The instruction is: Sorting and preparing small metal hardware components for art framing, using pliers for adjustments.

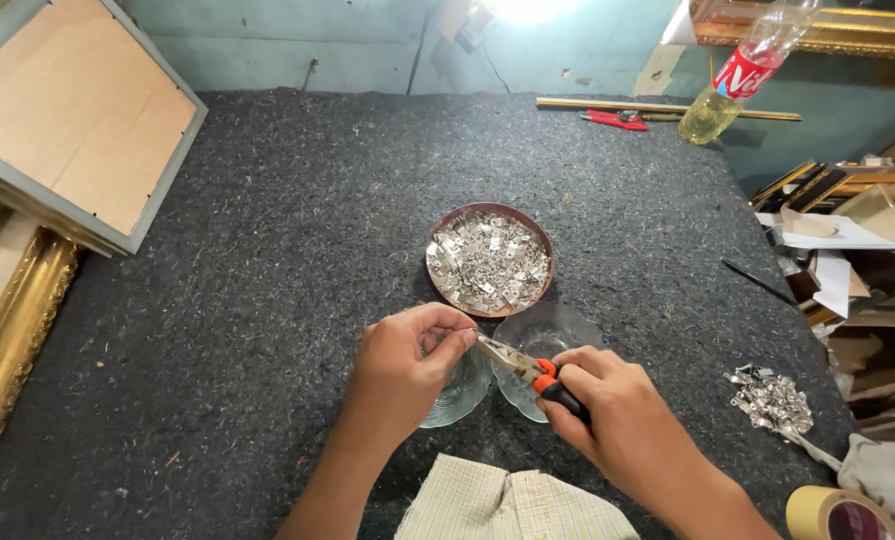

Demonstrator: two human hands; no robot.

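— Head view: what's in the hands?
— The right hand (618,405) grips orange-and-black-handled metal pliers (528,368), fingers wrapped shut round the grips. The left hand (405,365) pinches something small at the pliers' tip, too tiny to tell.
— And beneath?
— Two clear ribbed glass dishes (548,335) on the fuzzy dark-grey felt counter (268,250), just beside a round brown bowl (490,258) heaped with shiny flat metal clips.

Around the grey felt table (268,250): picture frames (73,120) at its left edge, plastic bottle (743,75) far right corner, tape roll (836,515) near right corner
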